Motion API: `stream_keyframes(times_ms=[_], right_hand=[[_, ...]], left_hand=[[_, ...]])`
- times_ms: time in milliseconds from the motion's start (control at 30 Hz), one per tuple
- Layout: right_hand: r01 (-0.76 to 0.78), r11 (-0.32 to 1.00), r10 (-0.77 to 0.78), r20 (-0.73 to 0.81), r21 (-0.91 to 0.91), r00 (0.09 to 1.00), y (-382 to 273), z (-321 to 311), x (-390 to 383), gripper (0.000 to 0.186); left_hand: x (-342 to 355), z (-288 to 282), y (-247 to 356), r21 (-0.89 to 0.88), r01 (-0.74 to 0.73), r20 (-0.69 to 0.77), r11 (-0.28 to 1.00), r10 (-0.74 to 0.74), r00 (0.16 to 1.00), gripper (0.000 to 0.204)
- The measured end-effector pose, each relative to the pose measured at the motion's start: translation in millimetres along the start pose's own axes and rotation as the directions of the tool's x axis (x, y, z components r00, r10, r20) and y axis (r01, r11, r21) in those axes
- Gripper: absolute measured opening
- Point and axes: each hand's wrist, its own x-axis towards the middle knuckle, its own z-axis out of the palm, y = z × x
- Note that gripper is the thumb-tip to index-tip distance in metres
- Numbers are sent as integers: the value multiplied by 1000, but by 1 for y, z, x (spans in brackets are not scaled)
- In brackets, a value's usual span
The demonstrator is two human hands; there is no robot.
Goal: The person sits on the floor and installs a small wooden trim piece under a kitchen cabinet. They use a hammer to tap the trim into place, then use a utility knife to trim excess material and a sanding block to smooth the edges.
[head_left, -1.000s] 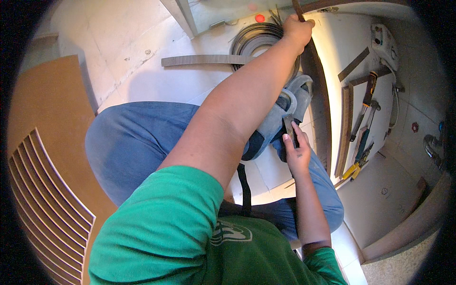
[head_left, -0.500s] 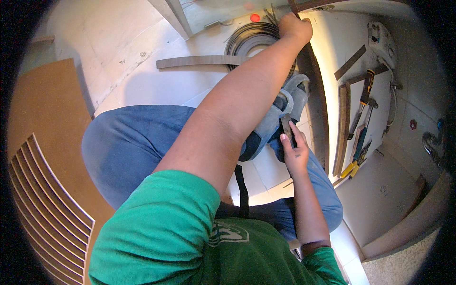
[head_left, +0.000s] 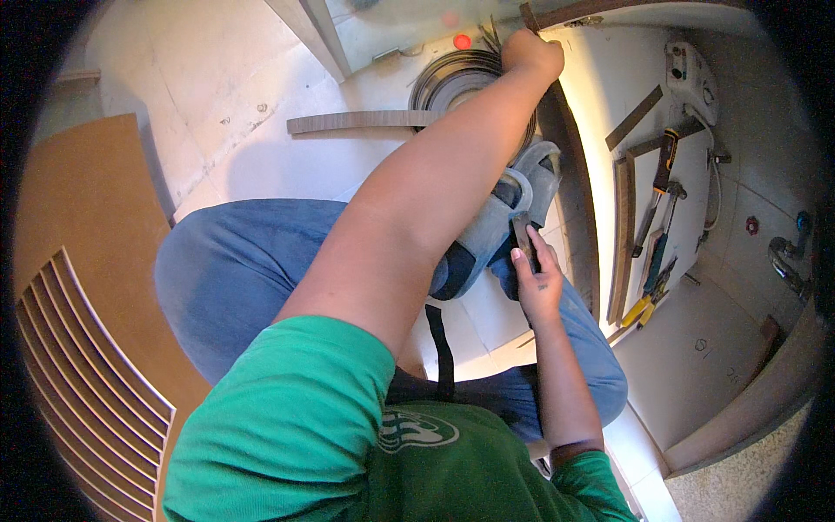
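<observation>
My left hand (head_left: 532, 59) reaches far forward to the top end of a long dark brown edge (head_left: 576, 174) on a white panel. Its fingers are curled closed, and what they grip there is hidden. Closer to me, my right hand (head_left: 543, 287) holds a short dark flat bar (head_left: 522, 233) upright between thumb and fingers, beside my sandalled feet (head_left: 487, 224). Under my left forearm lies a coil of dark edge banding (head_left: 426, 80). Its wood-grain loose end (head_left: 348, 122) stretches left across the floor.
On the white panel at right lie a hammer (head_left: 666, 161), yellow-handled pliers (head_left: 639, 311) and dark strips (head_left: 633, 117). A white appliance (head_left: 691, 74) and a tap (head_left: 785, 261) are beyond. A brown board (head_left: 96, 191) and a slatted panel (head_left: 96, 374) stand at left.
My left hand has shifted slightly left and nearer along the edge's top end. The view has tilted a little. My right hand keeps its hold on the dark bar.
</observation>
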Motion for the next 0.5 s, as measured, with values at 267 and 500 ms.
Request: stream_keyframes(times_ms=[267, 500], right_hand=[[17, 1000, -17, 4, 4, 1000, 1, 0, 0, 49], [0, 1000, 0, 8, -4, 1000, 0, 0, 0, 48]], left_hand=[[7, -1, -31, -413, 40, 76, 910, -9, 997, 15], [-1, -1, -30, -850, 307, 212, 428, -257, 943, 16]])
